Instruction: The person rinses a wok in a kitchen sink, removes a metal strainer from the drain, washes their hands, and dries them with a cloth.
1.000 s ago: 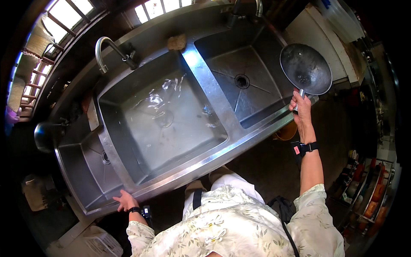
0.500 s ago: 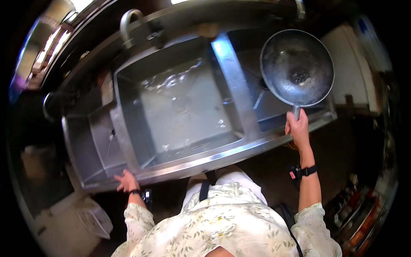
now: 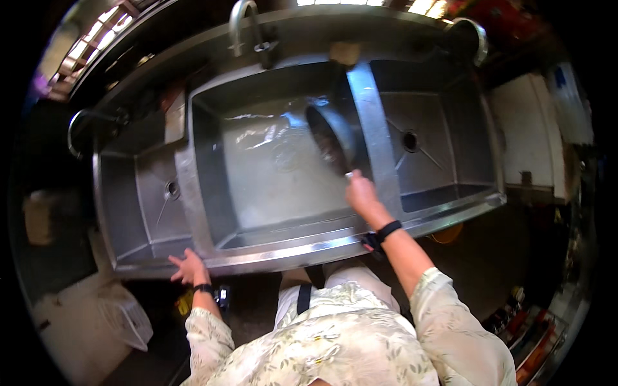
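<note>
Now we have the pan (image 3: 329,138) tipped steeply over the right part of the middle basin (image 3: 209,180), near the metal divider (image 3: 375,122); it blurs, so we can't tell whether its edge touches the water (image 3: 261,196). Our right hand (image 3: 362,193) has its fingers closed around the handle (image 3: 349,174), and there's our risk: a wet, loose hold could let the pan twist and drop. Too wide a swing rightward might knock the divider; a fast plunge could slop water over the front rim (image 3: 283,255). Meanwhile, our left hand (image 3: 188,267) has fingers spread at that rim, grasping nothing we can see; it might slip if the metal is wet.
</note>
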`<state>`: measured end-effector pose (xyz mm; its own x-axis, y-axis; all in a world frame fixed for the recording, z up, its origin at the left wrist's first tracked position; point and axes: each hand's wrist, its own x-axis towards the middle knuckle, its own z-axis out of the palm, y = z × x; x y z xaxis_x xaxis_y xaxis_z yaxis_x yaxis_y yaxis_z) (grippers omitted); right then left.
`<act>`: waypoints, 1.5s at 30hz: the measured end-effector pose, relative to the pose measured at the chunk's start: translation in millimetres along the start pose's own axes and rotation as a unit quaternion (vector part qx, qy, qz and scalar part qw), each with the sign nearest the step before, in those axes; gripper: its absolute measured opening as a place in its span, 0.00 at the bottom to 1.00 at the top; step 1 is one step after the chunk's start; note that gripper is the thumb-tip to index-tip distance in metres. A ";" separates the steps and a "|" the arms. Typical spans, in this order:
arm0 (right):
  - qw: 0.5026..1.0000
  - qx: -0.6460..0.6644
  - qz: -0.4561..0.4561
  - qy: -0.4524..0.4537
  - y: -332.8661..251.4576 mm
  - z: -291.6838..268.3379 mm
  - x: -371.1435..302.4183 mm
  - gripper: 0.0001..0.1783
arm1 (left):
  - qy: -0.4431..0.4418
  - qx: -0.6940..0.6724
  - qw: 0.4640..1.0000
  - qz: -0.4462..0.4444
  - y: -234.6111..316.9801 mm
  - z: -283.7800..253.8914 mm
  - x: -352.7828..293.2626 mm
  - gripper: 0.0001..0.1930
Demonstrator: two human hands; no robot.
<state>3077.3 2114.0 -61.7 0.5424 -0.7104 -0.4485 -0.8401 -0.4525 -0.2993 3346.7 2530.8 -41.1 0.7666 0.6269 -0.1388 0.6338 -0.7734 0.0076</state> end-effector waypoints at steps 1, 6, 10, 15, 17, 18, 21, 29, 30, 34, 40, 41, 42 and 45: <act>0.999 0.036 -0.002 0.012 -4.8 13.7 -1.2 0.12 | -0.003 0.007 1.000 -0.002 0.6 -1.3 -2.3 0.37; 0.784 0.510 0.133 -0.329 -43.0 25.2 -19.5 0.05 | 0.010 -0.002 1.000 0.006 -1.1 3.3 0.9 0.36; 0.652 0.653 0.091 -0.374 -56.8 0.8 -53.0 0.06 | -0.016 -0.022 1.000 0.000 -4.2 0.2 3.3 0.37; 0.692 0.650 -0.034 -0.313 -57.5 -53.5 -72.4 0.18 | -0.005 -0.022 1.000 0.004 -3.3 -2.1 -2.0 0.36; 0.692 0.660 -0.059 -0.288 -53.1 -84.6 -81.2 0.18 | -0.009 -0.027 1.000 0.007 -2.8 -1.4 -3.2 0.36; 0.673 0.678 -0.056 -0.289 -50.5 -97.8 -83.8 0.18 | -0.022 -0.025 0.999 0.003 1.1 -9.2 -10.4 0.38; 0.616 0.731 -0.052 -0.289 -36.3 -127.8 -88.5 0.17 | -0.027 -0.029 0.999 0.012 -5.9 -2.9 -1.4 0.38; 0.257 0.911 -0.101 -0.307 -3.2 -161.5 -90.0 0.13 | 0.030 -0.041 0.998 0.028 -17.1 27.7 26.8 0.38; 0.224 0.911 -0.133 -0.321 -3.5 -164.7 -90.6 0.12 | 0.034 -0.037 0.998 0.029 -17.7 29.6 29.0 0.38; 0.129 0.887 -0.240 -0.373 -12.7 -180.0 -91.9 0.14 | 0.040 -0.035 0.998 0.031 -21.8 34.7 38.9 0.38; 0.349 0.870 -0.222 -0.270 13.3 -183.6 -78.8 0.13 | 0.021 -0.034 0.999 0.029 -18.4 25.0 26.8 0.38; 0.392 0.871 -0.193 -0.225 23.2 -183.1 -75.4 0.12 | 0.020 -0.020 0.999 0.027 -19.8 23.9 26.8 0.38; 0.459 0.862 -0.139 -0.164 34.5 -181.3 -72.6 0.11 | 0.020 -0.007 0.999 0.027 -17.1 20.0 21.5 0.38; 0.477 0.877 -0.038 -0.036 76.1 -164.0 -45.5 0.10 | 0.007 -0.018 1.000 0.015 -11.2 10.1 9.4 0.37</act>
<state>2987.1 2023.5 74.0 0.6228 -0.6782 -0.3900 0.4481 0.7179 -0.5328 3345.7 2544.4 -52.4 0.7863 0.6053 -0.1239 0.6139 -0.7880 0.0462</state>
